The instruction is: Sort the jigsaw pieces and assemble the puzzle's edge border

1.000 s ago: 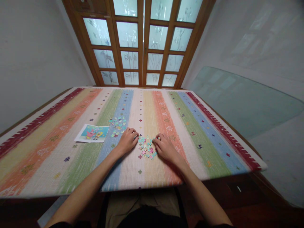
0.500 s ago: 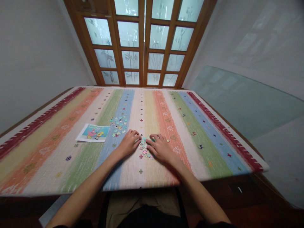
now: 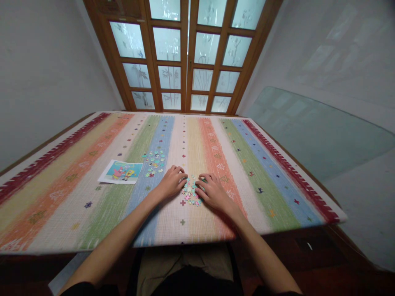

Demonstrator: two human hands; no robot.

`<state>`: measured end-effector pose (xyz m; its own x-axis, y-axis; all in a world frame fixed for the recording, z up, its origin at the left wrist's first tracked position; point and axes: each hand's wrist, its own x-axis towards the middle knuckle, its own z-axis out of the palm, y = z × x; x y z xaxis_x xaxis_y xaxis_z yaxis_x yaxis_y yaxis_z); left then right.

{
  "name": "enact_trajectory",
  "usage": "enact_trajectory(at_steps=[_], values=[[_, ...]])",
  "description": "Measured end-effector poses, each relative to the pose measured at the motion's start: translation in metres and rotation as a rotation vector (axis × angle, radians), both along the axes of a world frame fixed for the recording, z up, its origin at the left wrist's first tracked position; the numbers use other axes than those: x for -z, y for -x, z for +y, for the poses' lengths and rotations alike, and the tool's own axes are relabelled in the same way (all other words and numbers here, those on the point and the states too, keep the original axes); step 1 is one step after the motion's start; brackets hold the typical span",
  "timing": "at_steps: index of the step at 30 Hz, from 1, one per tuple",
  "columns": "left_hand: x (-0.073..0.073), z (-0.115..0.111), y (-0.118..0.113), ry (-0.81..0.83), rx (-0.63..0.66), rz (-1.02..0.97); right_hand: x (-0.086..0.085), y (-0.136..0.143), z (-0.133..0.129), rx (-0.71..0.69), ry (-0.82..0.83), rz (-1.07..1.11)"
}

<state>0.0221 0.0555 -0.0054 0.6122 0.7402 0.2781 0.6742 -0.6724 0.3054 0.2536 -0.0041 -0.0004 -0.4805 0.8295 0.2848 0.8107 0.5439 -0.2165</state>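
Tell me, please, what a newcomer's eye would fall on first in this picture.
Probably the brightly striped tablecloth, spread across the middle of the view. Next would come the left hand and right hand, fingers curled, at either side of a loose group of puzzle pieces. Left of them lie a second puzzle cluster and a colourful cartoon picture.

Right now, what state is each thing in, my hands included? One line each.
Left hand: curled, palm down; grip unclear.
Right hand: curled, palm down; grip unclear.
Near puzzle pieces: clustered between both hands, partly hidden.
Picture sheet: lying face up.
Far puzzle pieces: scattered beside the picture sheet.
Tablecloth: spread out.
Paned doors: closed or nearly so.
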Motion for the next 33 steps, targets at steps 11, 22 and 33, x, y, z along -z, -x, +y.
enact_trajectory(at_steps=[11, 22, 33], values=[[-0.001, 0.005, -0.007, 0.067, -0.04, -0.017, 0.006, -0.015, 0.004, 0.073, -0.086, 0.108], [-0.004, -0.003, -0.007, 0.111, -0.035, -0.135, 0.011, -0.022, 0.006, 0.084, -0.121, 0.149], [-0.019, 0.002, 0.067, -0.009, -0.243, -0.203, 0.016, -0.024, 0.008, 0.055, -0.149, 0.169]])
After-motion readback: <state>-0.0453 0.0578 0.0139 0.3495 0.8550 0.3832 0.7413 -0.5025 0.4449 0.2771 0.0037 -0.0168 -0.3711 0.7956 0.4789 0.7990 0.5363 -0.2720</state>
